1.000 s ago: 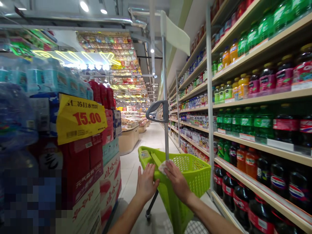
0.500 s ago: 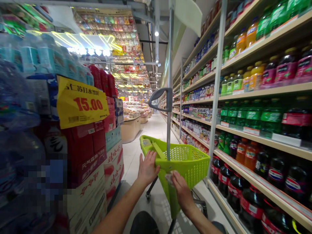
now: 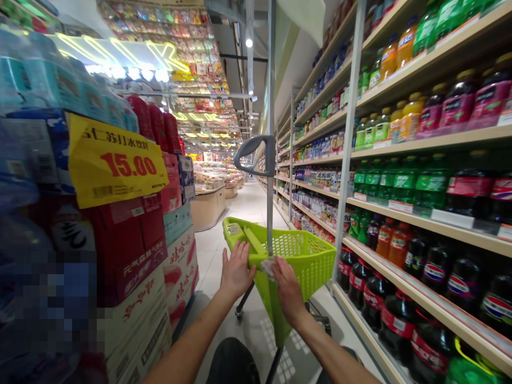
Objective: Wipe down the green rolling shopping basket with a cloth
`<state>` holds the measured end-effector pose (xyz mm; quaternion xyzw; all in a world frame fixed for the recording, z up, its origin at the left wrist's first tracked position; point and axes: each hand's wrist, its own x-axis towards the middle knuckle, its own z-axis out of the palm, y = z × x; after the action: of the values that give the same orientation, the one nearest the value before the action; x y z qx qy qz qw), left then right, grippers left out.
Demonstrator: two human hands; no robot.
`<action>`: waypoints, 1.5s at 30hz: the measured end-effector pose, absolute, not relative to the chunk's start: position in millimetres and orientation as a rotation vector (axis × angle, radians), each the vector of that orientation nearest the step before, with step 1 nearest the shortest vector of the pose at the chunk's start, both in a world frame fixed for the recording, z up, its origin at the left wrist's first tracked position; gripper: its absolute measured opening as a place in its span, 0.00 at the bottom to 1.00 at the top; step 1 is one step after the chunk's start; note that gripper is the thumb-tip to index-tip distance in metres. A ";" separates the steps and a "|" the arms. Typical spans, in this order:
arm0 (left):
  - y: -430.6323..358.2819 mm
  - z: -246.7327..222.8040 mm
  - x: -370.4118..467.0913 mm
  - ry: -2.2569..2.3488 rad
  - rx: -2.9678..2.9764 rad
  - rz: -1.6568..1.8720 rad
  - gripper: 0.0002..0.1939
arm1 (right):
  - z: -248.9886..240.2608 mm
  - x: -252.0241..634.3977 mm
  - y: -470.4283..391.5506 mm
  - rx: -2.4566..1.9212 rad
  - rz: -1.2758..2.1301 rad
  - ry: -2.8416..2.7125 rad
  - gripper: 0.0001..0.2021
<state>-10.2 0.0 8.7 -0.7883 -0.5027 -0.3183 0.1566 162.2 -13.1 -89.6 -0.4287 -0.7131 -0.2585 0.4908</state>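
Observation:
A lime-green plastic shopping cart stands right in front of me, its basket side pierced with holes. My left hand is on the near left rim, fingers hooked over the edge and thumb on the outer side. In my right hand is a crumpled whitish wipe, pressed under the fingers against the cart's near face, just below the rim. A grey pole with a grey loop handle rises from the near rim. The palm side of both hands is hidden.
Shelves of soft-drink bottles line the right side, close to the cart. Stacked drink cartons with a yellow price sign stand on the left. A tiled aisle runs ahead past wooden display bins.
My right hand has moved up and left with the wipe, from lower on the cart's face to just beneath the rim. My left hand stays on the rim. The view has shifted slightly.

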 end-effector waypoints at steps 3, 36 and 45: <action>-1.7 9.2 -9.3 -1.455 -2.261 -0.915 0.28 | -86.2 162.9 -11.3 -1.033 -0.628 -1.757 0.22; -29.0 22.0 51.1 -1.270 -2.410 -0.851 0.18 | -30.6 215.5 -8.2 -0.907 -0.393 -1.730 0.16; -1.0 26.1 28.8 -1.282 -2.497 -0.852 0.25 | 2.7 227.7 -34.9 -1.171 -0.260 -1.471 0.16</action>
<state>28.8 -1.0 26.1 -0.8466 -0.4347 -0.2889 0.1041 227.7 -34.9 2.7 -0.5014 -0.6300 -0.1115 0.5825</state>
